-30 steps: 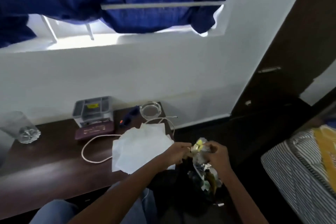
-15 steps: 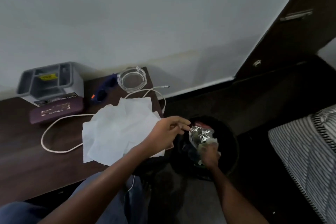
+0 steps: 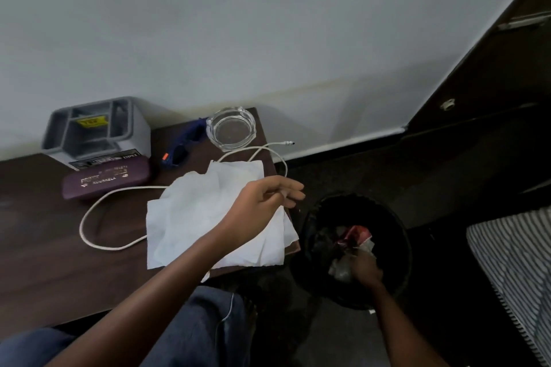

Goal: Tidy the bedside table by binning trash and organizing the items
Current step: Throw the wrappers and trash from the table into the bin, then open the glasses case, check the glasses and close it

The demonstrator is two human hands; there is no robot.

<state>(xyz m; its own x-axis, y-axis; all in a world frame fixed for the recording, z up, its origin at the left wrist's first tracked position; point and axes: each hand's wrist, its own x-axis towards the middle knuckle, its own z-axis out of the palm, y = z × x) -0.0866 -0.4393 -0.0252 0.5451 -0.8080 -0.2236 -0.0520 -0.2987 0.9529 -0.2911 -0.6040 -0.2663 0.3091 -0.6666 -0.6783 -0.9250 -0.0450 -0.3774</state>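
My right hand reaches down into the black round bin on the floor, closed on crumpled silver and red wrappers. Beside the bin's left rim, my left hand hovers over the right end of the dark wooden bedside table. Its fingers are loosely curled and hold nothing. Under that hand lie white tissue sheets that hang over the table's corner. A white cable loops across the table and passes under the tissues.
At the back of the table stand a grey organizer, a maroon glasses case, blue sunglasses and a glass ashtray. A striped mattress is at the right, and a dark door behind the bin.
The view has tilted down from the window to the table and bin. My right hand has gone lower into the bin with the wrappers. My left hand has let go and drawn back toward the table.
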